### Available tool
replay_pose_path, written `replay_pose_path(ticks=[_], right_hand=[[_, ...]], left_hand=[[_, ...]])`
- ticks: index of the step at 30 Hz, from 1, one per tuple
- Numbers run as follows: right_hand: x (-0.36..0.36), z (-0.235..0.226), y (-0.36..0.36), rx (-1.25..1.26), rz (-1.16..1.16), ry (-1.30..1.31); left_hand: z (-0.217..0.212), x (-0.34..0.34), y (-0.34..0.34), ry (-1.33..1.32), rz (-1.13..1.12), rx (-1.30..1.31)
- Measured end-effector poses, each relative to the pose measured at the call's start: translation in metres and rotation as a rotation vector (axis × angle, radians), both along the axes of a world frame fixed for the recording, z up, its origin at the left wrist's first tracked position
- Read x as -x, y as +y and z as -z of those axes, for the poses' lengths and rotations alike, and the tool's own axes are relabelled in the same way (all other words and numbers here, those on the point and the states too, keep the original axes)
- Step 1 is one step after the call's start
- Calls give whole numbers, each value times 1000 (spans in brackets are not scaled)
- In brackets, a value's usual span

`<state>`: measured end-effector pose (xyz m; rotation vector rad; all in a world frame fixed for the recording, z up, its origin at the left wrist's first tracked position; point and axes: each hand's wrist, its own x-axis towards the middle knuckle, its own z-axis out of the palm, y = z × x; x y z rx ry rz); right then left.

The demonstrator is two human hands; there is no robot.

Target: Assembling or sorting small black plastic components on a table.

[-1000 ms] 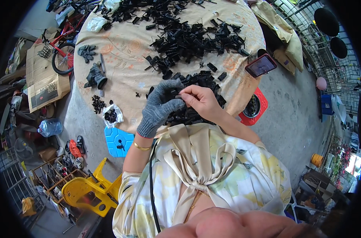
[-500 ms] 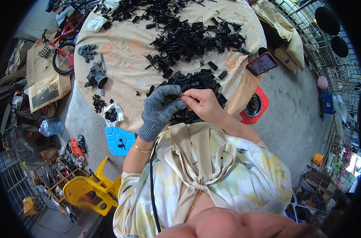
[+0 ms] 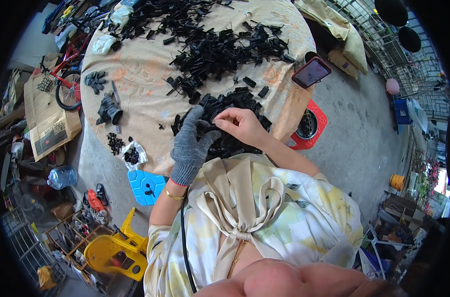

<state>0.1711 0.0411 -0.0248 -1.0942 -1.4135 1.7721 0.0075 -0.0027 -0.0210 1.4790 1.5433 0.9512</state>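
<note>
My left hand (image 3: pixel 188 148) wears a grey knitted glove, its thumb and fingers spread apart. Dark pieces show in the gap between them, but whether the glove touches one I cannot tell. Just right of it is my bare right hand (image 3: pixel 242 127), its fingers bent and thumb pressed in; anything at the fingertips is too small to make out. Both hands are over a near pile of small black plastic parts (image 3: pixel 245 99) at the table's front edge. Beyond lies a larger heap of black parts with thin stems (image 3: pixel 215 52).
A floral cloth covers the round table (image 3: pixel 141 106). On its left lie spare grey gloves (image 3: pixel 108 110), tiny black pieces (image 3: pixel 115 143) and a white bag (image 3: pixel 135 154) holding more. A phone (image 3: pixel 311 73) stands at the right edge. Blue (image 3: pixel 147 188) and red (image 3: pixel 311 116) stools flank me.
The hands have drawn apart from their fingertip contact. The gloved fingers have opened and stretched upward. The whole view has shifted slightly, moving the table leftward.
</note>
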Motion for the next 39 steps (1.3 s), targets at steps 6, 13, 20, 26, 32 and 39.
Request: replay_pose_path(ticks=[6, 13, 20, 26, 32, 39], right_hand=[[3, -27, 1, -524, -24, -217], [-22, -29, 8, -215, 7, 56], [-16, -29, 11, -366, -206, 230], [-15, -32, 9, -374, -278, 144], [-10, -28, -4, -190, 35, 35], [-3, -34, -7, -284, -69, -82]], left_hand=[[-22, -10, 0, 302, 125, -263], [-19, 12, -8, -399, 208, -89], [-29, 6, -9, -1106, 237, 422], [-29, 10, -13, -784, 108, 594], [-26, -1, -6, -820, 7, 274], [-18, 2, -10, -705, -16, 177]])
